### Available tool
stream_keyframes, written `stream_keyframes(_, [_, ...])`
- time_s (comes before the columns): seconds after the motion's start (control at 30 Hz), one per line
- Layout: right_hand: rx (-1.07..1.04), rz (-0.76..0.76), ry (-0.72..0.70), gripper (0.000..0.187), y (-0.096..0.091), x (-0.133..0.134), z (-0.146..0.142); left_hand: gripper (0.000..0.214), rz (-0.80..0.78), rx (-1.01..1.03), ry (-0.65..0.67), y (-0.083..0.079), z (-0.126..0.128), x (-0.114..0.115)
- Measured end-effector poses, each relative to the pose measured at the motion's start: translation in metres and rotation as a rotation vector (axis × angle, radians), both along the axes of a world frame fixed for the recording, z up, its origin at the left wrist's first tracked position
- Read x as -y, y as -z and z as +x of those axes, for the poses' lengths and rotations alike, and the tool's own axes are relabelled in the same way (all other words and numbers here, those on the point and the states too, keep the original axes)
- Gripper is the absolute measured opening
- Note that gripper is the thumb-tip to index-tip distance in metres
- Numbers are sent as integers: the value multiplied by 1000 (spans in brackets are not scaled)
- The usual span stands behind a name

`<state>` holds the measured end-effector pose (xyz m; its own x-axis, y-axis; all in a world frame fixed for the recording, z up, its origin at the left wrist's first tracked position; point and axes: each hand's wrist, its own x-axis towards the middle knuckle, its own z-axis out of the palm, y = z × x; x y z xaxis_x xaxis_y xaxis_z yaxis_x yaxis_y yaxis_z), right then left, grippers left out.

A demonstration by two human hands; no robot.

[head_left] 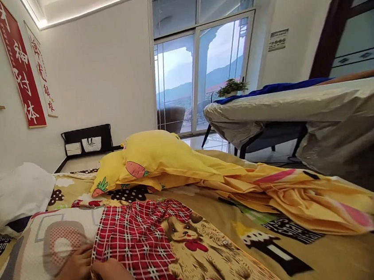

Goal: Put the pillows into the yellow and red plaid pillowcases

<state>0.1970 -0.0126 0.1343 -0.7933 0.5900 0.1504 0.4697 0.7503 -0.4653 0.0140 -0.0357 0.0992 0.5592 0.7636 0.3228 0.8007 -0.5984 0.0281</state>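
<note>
A red plaid pillowcase [133, 234] with a printed dog lies across the bed in front of me. Its left edge meets a white and grey patterned pillow [35, 254]; I cannot tell whether the pillow's end is inside. My right hand [116, 279] is closed, pinching the pillowcase's edge near the bottom of the view. Right beside it, my left hand [74, 267] rests against the pillow, its bent fingers closed at that same edge. The left fingertips are partly hidden by the cloth.
Yellow pillows [162, 156] with carrot prints lie beyond the plaid cloth, and a crumpled yellow cover [299, 195] is to their right. A white pillow [21, 188] sits at the left wall. A covered table [287, 107] and dark chair [270, 138] stand at right.
</note>
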Motion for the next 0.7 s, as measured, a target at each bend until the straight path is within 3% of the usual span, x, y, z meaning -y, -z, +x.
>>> stream_keyframes(0.07, [78, -62, -142, 16, -6, -12, 17, 50, -116, 1, 40, -17, -28, 20])
stream_keyframes(0.13, [110, -113, -154, 29, -23, -38, 26, 40, -228, 134, -53, -38, -57, 30])
stream_keyframes(0.2, [96, -43, 72, 43, -45, -75, 21, 34, -235, 301, -262, -58, -81, 22])
stream_keyframes(0.3, [60, 124, 463, 44, -63, -126, -7, 47, -114, 339, -582, -74, -99, -22])
stream_keyframes(0.4, [77, 84, 537, 34, -53, -153, -37, 59, -158, 293, -702, -64, -95, -73])
stream_keyframes(0.5, [66, 37, 557, 24, -30, -165, -50, 51, -274, 261, -621, -40, -80, -104])
stream_keyframes(0.6, [15, 7, 575, 21, -13, -178, -51, 35, -282, 256, -527, -23, -67, -110])
stream_keyframes(0.7, [-74, -24, 556, 15, -7, -187, -56, 42, -231, 312, -458, -28, -55, -103])
